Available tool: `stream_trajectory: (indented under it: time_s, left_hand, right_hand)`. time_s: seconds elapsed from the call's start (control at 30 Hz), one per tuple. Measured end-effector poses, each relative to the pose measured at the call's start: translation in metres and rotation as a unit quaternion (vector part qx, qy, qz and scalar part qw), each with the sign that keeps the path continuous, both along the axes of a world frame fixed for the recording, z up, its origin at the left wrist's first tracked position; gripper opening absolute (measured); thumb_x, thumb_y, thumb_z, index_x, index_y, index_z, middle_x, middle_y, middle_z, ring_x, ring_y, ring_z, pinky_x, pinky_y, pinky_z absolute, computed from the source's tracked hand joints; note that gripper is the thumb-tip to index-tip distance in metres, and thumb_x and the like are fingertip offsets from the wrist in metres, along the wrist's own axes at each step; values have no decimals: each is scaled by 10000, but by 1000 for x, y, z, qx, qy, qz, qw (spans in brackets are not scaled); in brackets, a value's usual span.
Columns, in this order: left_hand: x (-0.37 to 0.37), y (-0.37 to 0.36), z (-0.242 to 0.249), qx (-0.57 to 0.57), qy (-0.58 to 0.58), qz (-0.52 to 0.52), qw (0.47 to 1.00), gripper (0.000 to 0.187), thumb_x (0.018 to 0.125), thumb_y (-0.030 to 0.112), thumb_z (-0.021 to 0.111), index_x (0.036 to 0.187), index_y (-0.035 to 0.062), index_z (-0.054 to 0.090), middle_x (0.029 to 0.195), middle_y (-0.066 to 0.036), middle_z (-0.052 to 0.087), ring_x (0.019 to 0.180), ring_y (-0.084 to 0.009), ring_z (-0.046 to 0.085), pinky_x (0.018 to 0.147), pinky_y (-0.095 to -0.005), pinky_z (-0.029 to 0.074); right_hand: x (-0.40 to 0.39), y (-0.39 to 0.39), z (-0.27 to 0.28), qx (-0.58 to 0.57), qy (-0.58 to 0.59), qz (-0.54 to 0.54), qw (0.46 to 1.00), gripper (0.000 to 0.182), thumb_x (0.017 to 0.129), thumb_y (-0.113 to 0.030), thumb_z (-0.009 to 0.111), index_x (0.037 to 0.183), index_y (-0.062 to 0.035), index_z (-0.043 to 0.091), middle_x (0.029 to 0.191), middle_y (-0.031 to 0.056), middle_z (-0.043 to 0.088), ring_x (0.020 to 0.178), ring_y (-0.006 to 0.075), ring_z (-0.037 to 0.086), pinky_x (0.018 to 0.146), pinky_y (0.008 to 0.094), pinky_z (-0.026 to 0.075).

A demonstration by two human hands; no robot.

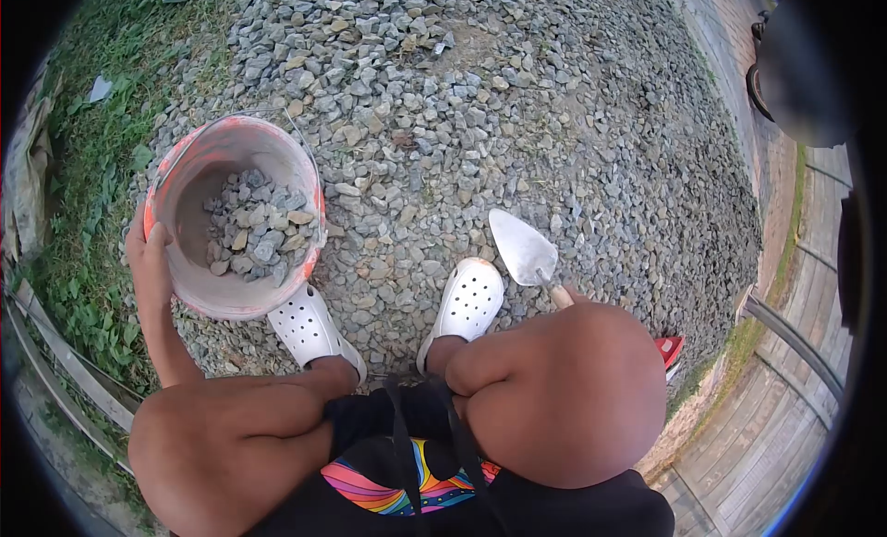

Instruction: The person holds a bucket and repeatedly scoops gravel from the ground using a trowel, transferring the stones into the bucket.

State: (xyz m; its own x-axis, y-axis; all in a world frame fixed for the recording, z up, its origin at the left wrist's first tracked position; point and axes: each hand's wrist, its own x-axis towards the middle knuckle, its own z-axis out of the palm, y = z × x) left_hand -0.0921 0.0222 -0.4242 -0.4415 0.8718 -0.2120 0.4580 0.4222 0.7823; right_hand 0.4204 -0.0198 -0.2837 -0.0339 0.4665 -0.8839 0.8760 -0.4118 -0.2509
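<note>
My left hand [152, 252] is closed on the left rim of a worn orange-red bucket [192, 230]. The bucket tilts toward me, its inside coated with grey residue, and a heap of grey and tan stones [261, 232] lies in it. A thin wire handle arches over the far rim. At the right, a pointed trowel [524, 249] lies blade-forward over the gravel. My right hand [577, 298] is around its wooden handle, mostly hidden behind my right knee, with only a small part showing.
Loose gravel [407, 158] covers the ground around my white clogs [469, 301]. Grass [92, 186] borders it at the left, near wooden boards [74, 361]. A red object [669, 351] sits beyond my right knee. Paving [767, 426] and a wheel [758, 91] are at the right.
</note>
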Motion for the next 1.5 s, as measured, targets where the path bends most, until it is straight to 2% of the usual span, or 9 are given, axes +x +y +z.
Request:
stream_trajectory:
  time_s: [0.17,0.33,0.4,0.47,0.6,0.83,0.93,1.23,1.5]
  left_hand:
    - [-2,7,1,-15,4,-16,1000,518,890,176,490,1345,-51,589,972,-27,625,815,-110,511,780,-274,430]
    - [6,5,1,25,-4,-1,1000,519,906,184,491,1358,-55,579,1010,-36,635,843,-110,522,797,-274,436]
    - [3,6,0,17,-14,-11,1000,522,909,186,490,1364,-54,576,1024,-37,635,850,-111,524,804,-276,437]
    - [2,6,2,11,-18,-13,1000,525,912,188,490,1370,-54,572,1039,-39,636,857,-112,526,810,-278,439]
    - [-4,2,2,-12,27,-11,1000,535,915,192,490,1388,-47,565,1031,-28,629,849,-113,520,810,-277,435]
    - [1,10,6,-31,27,-20,999,553,905,198,485,1397,-42,561,1020,-43,621,848,-131,515,804,-289,434]
    - [11,5,6,-2,39,4,999,557,892,191,479,1391,-39,566,1008,-41,623,840,-133,516,811,-288,437]
    - [-9,0,-4,-10,14,-13,1000,575,886,217,485,1397,-32,570,1056,-43,646,856,-122,531,807,-291,443]
    - [7,4,4,8,0,-1,1000,573,882,202,480,1396,-36,569,1065,-54,646,855,-128,539,806,-285,445]
  right_hand:
    - [-28,39,32,-24,68,187,980,274,822,-246,744,1087,-196,786,850,134,734,831,334,674,825,394,529]
    - [-65,53,66,223,53,323,918,236,809,-263,749,1030,-195,800,858,143,738,777,354,690,815,397,553]
    - [-64,37,37,366,-52,264,891,223,804,-270,751,1007,-195,806,860,146,739,755,362,696,811,398,563]
    - [-9,-10,-113,291,-152,-139,934,386,937,-327,671,1270,-133,699,1066,215,733,925,420,702,820,433,561]
    - [26,-7,-203,297,-73,-54,951,493,963,-379,641,1391,-137,615,887,270,722,846,466,697,784,536,549]
    - [28,-55,-221,276,36,-183,943,514,972,-262,673,1402,3,574,1300,294,643,1230,356,643,1023,395,492]
    - [14,-71,-230,291,-14,-156,944,517,972,-367,643,1419,-112,591,1203,261,691,1115,408,682,965,448,529]
    - [-40,73,-279,396,53,-158,903,521,983,-379,613,1442,-137,563,1168,242,706,1063,458,671,927,481,526]
    - [-40,75,-289,420,57,-158,892,531,976,-421,621,1439,-167,573,1181,228,705,1059,448,673,928,485,526]
